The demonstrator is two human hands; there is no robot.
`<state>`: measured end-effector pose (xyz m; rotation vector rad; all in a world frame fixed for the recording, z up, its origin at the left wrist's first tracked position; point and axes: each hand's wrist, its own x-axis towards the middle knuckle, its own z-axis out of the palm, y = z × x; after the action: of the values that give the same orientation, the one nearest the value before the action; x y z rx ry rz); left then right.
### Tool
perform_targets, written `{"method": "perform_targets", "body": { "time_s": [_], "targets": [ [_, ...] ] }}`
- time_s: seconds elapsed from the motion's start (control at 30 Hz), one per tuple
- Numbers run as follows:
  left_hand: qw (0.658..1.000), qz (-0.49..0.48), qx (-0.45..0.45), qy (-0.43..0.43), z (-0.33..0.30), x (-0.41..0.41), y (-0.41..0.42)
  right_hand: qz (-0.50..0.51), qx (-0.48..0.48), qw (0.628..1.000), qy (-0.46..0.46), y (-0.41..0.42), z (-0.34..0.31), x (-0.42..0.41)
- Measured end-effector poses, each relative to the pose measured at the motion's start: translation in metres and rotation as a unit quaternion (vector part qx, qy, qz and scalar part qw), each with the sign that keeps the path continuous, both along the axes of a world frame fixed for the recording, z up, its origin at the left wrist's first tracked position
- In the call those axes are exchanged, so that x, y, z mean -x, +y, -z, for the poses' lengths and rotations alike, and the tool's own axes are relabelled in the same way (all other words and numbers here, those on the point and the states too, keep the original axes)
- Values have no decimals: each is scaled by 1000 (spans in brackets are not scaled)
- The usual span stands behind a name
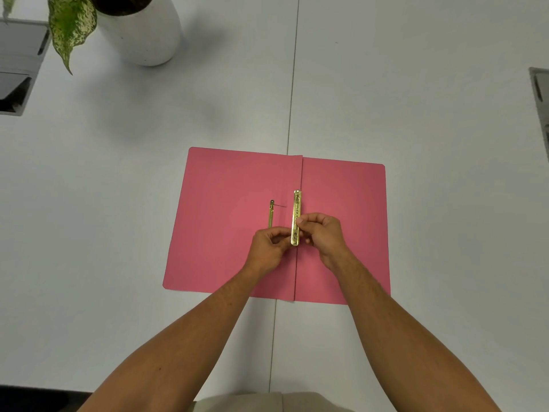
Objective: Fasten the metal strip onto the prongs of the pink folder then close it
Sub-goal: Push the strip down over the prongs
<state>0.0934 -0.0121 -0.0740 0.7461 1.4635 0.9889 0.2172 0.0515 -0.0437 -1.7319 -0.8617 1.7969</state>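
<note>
The pink folder (225, 233) lies open and flat on the white table. A gold metal strip (296, 209) is held lengthwise over the folder's centre fold, pointing away from me. My left hand (269, 248) pinches its near end from the left. My right hand (322, 233) grips the same near part from the right, thumb on top. Just left of the fold, a thin gold prong (271, 214) lies on the left flap, its near end hidden behind my left hand.
A white plant pot (142, 34) with speckled green leaves (69, 28) stands at the far left. A grey cable box (17, 69) sits at the left edge, another grey fitting (540, 93) at the right edge. A table seam (292, 93) runs down the middle.
</note>
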Motion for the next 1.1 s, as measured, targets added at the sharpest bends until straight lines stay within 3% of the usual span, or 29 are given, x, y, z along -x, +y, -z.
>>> {"method": "perform_targets", "body": {
  "time_s": [0.47,0.8,1.1],
  "targets": [
    [989,50,-22,137,1,4,1,-27,-31,998,-55,0,19,0],
    [897,219,-73,377,7,15,17,-57,-45,987,-145,-1,31,0],
    [852,277,-66,440,7,24,24,-84,-60,977,-188,-2,32,3]
  ]
}}
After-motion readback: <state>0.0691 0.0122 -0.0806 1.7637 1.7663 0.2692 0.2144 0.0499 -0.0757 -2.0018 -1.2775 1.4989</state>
